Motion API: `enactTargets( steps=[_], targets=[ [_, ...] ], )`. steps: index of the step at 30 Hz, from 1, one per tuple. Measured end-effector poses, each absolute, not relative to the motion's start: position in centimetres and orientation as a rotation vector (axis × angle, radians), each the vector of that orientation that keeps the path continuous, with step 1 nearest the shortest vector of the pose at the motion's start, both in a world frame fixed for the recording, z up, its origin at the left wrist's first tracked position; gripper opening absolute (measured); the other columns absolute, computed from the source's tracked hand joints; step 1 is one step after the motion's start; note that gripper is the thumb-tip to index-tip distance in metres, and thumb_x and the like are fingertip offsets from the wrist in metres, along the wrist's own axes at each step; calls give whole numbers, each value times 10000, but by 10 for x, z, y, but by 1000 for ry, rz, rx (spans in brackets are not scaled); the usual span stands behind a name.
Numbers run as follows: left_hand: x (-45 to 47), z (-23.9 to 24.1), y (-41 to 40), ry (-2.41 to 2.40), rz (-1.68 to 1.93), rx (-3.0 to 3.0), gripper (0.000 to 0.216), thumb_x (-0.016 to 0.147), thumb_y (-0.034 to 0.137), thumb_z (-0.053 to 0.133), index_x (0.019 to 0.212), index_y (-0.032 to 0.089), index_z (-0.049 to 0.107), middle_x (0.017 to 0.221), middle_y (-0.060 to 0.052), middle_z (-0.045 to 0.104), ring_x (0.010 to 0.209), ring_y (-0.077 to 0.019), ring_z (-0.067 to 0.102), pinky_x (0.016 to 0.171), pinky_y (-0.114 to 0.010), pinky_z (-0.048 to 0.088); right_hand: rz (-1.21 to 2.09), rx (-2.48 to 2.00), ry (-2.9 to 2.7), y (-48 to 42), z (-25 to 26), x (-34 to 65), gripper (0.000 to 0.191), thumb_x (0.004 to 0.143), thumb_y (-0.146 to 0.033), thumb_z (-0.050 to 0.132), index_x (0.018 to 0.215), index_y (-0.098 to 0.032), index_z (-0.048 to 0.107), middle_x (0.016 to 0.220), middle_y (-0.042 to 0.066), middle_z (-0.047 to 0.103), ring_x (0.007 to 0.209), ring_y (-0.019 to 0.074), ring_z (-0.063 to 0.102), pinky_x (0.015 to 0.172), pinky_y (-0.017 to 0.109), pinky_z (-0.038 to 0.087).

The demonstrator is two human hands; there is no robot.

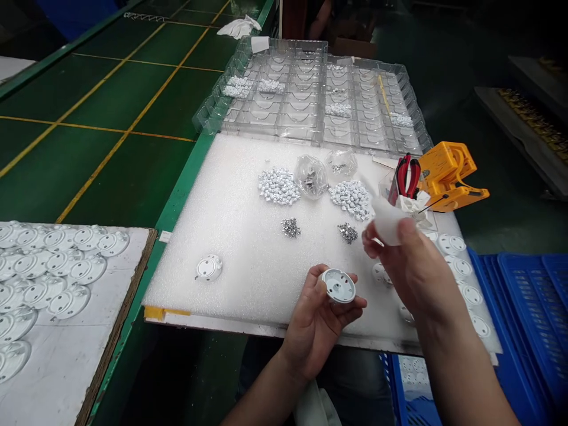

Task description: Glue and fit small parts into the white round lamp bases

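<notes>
My left hand [317, 316] holds a round white plastic base [338, 285] above the near edge of the white foam sheet [239, 236]. My right hand [410, 260] is raised to its right, fingers pinched on a blurred white piece [387, 222]. Two heaps of small white parts [278, 186] [351, 198] and two little piles of metal screws [290, 228] [348, 232] lie on the foam. A single white base [209, 267] rests at the foam's left. A row of white bases [457, 266] runs down the foam's right side.
Clear plastic compartment trays [310, 94] stand behind the foam. An orange tool [450, 174] and red-handled pliers [408, 174] sit at the right. Blue crates [528, 319] lie right and below. A board with several white bases [53, 266] is on the green conveyor [110, 118] at left.
</notes>
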State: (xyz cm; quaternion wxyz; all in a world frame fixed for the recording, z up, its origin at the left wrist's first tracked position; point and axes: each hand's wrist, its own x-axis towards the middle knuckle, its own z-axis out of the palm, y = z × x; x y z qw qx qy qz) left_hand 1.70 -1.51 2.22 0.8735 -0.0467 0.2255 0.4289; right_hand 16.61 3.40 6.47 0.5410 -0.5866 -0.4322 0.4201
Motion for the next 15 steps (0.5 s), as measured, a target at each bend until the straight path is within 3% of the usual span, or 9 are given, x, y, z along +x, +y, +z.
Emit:
enactTargets(
  steps=[3,8,15],
  targets=[
    [16,21,-16,463,898,-90,472,792,409,876,1065,233,532,1039,-45,796,789,-152,775,801,-263,561,943,-1525,-1404,50,70,166,326,882,-549,681,873,-223,693,879,31,669,774,177,575,692,317,447],
    [15,20,-16,447,892,-75,469,797,409,871,1062,228,528,1047,-44,795,789,-149,778,793,-253,565,632,-1661,-1749,75,69,156,149,857,-344,703,840,-210,640,810,10,684,674,158,587,651,305,433],
    [16,20,-15,412,892,-79,491,779,399,891,1047,227,517,1033,-51,803,784,-150,788,786,-248,577,715,-1770,-1897,93,47,147,96,876,-183,617,963,-198,656,876,33,735,726,202,703,726,352,548]
  ],
)
